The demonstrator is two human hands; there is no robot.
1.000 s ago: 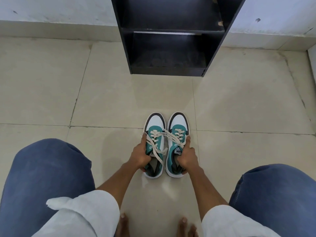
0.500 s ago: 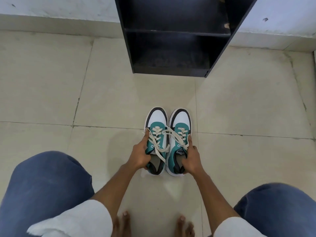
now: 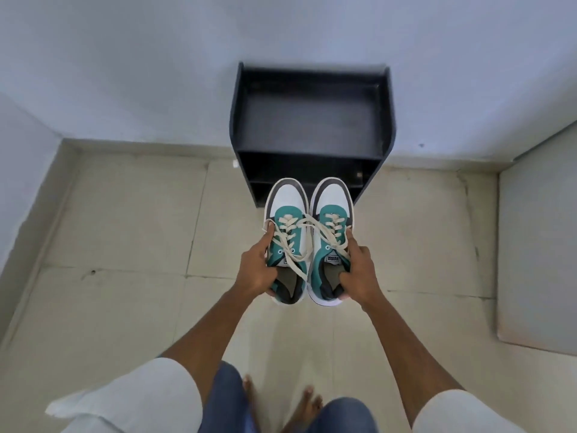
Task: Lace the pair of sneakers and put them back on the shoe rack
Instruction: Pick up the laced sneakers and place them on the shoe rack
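Fingers (image 3: 269, 233) of your left hand (image 3: 254, 270) wrapping left teal sneaker (image 3: 288, 242); your right hand (image 3: 359, 273) clamping right teal sneaker (image 3: 331, 239). Two sneakers riding side by side above tile floor (image 3: 125, 232), toes pointing at black shoe rack (image 3: 312, 120). Rack shelves showing nothing inside. Cream laces (image 3: 312, 232) trailing across both.

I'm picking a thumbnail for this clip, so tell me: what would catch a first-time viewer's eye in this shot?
The pair of teal-and-white sneakers at the centre, held side by side in the air with loose cream laces crossing between them. The left hand grips the left shoe and the right hand the right. Just beyond stands a black shoe rack against the pale wall, its top shelf bare.
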